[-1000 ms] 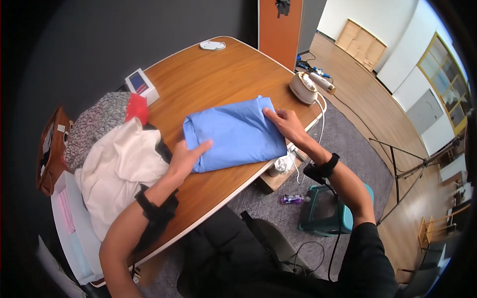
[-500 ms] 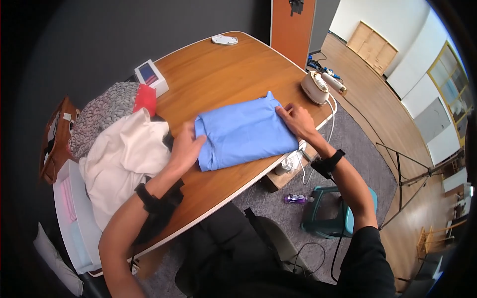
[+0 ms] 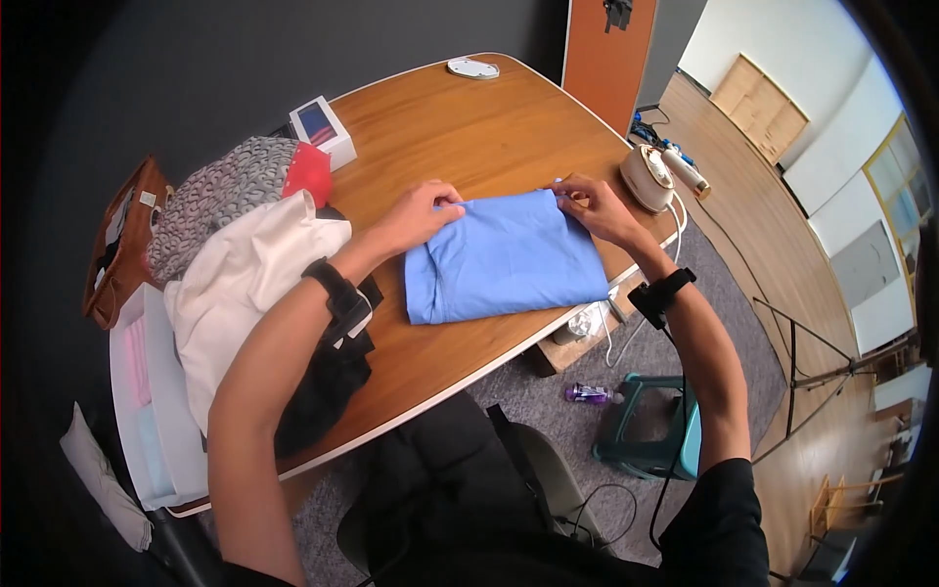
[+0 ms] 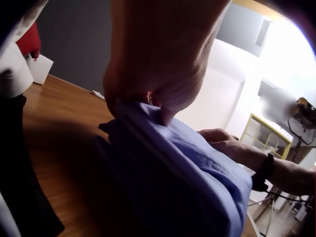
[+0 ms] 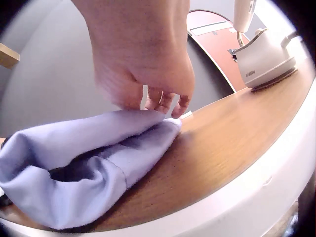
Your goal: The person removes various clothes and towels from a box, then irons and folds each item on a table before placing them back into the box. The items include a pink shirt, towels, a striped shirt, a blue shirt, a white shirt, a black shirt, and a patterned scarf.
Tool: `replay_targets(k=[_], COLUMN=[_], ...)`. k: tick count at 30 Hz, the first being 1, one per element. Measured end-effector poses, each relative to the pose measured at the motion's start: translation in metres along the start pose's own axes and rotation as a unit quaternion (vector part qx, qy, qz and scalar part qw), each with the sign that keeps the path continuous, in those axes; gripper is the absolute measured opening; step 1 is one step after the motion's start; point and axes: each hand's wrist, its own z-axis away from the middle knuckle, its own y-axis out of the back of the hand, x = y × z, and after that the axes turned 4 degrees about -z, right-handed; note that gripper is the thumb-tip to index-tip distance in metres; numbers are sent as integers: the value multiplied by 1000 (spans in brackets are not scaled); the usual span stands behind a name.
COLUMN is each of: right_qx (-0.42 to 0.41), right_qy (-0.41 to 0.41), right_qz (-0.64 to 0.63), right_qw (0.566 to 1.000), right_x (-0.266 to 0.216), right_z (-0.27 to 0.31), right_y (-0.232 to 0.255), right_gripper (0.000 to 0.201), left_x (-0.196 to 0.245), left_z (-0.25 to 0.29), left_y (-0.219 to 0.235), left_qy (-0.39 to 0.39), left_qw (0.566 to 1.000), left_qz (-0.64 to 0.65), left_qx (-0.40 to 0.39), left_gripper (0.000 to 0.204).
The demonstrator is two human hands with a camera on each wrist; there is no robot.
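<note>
Two hands are pinching the far corners of a folded blue cloth (image 3: 504, 256) lying at the centre of the frame on the rounded wooden desk (image 3: 460, 127): the left hand (image 3: 427, 207) is gripping the upper left corner with curled fingers, and the right hand (image 3: 587, 203) is nipping the upper right corner. Smooth and soft, the cloth is sitting in a thick rectangle. A white iron (image 3: 649, 178) is standing just right of it; its grey lettering is too small to read. Crumpled clothes (image 3: 245, 264) are piling up at the left.
</note>
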Motion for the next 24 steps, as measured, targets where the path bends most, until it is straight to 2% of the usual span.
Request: replay_targets(k=[1, 4, 5, 8, 10, 14, 16, 19, 20, 22, 23, 24], right_qx=[0, 48, 68, 113, 126, 108, 94, 207, 192, 96, 86, 75], right_qy=[1, 61, 79, 122, 135, 66, 21, 59, 83, 145, 140, 132], right_qz=[25, -7, 23, 87, 97, 130, 129, 194, 180, 208, 243, 278], right_qw=[1000, 997, 994, 982, 978, 983, 987, 957, 961, 963, 956, 948], right_x=[-2, 26, 26, 26, 25, 29, 31, -16, -35, -52, -54, -53], right_z=[1, 1, 2, 6, 6, 0, -6, 4, 9, 18, 22, 27], right_y=[1, -10, -13, -23, -24, -16, -16, -26, -29, -38, -43, -49], right_gripper=[26, 23, 22, 20, 18, 20, 21, 25, 29, 40, 46, 52], left_x=[-1, 0, 0, -5, -7, -10, -11, -18, -19, -19, -17, -1], left_z=[0, -5, -3, 0, 1, 3, 3, 3, 4, 3, 3, 3], left_y=[-2, 7, 6, -2, -3, 9, 4, -8, -12, -16, -19, -14], left_qy=[-21, 76, 48, 33, 64, 110, 110, 94, 88, 94, 96, 52], left_qw=[999, 997, 998, 998, 996, 988, 986, 979, 974, 962, 954, 943], left_qz=[12, 26, 27, -10, -16, -96, -94, -124, -139, -184, -206, -255], left_qx=[30, 17, 37, 43, 61, 57, 81, 134, 153, 181, 194, 207], left_gripper=[32, 36, 39, 37, 36, 32, 30, 29, 29, 29, 29, 30])
